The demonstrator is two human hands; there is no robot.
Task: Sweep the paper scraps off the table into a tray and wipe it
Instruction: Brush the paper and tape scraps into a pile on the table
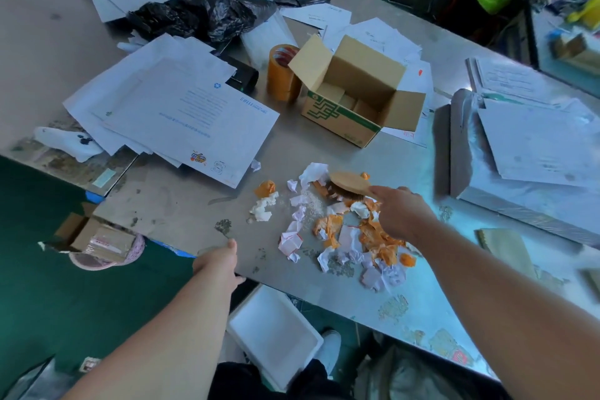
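Note:
A heap of crumpled white and orange paper scraps [344,230] lies on the grey table [181,204] near its front edge. My right hand [402,214] grips the handle of a wooden brush [349,183], whose bristles rest at the far side of the heap. My left hand [217,265] holds the table's front edge, thumb on top and fingers under it. A white foam tray [276,334] sits below the table edge, between my arms.
An open cardboard box [354,97] and a roll of tan tape [282,75] stand behind the scraps. Stacked envelopes [181,114] lie at left, a black plastic bag [201,13] farther back, and a grey block with papers [519,153] at right.

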